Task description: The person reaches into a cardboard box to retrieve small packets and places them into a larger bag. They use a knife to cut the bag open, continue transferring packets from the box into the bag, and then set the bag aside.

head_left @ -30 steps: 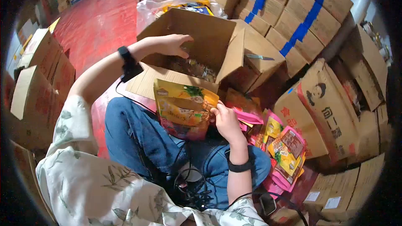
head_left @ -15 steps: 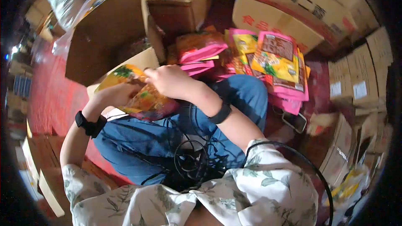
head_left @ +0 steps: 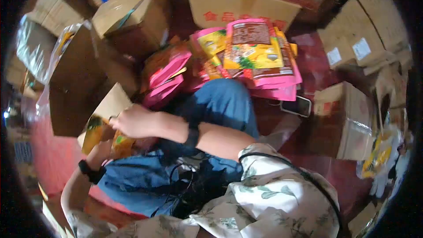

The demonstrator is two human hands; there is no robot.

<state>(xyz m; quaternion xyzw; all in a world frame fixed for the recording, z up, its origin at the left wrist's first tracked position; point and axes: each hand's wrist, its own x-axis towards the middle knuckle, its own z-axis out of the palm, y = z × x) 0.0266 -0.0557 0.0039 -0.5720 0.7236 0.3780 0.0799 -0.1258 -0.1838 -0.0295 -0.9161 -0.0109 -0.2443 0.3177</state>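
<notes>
Right hand (head_left: 134, 121) above left hand (head_left: 104, 147), both tight around a yellow snack pouch (head_left: 94, 133), beside an open carton (head_left: 72, 83).

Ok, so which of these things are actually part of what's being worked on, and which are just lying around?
In hand:
- snack pouch, gripped by the right hand and left hand
- open box beside it
- pouch pile past the knees

Lying about:
- phone on the floor
- cables in the lap
- small box

Boxes (head_left: 128, 13) on every side; bare floor (head_left: 315, 68) right of pouches (head_left: 253, 53).
</notes>
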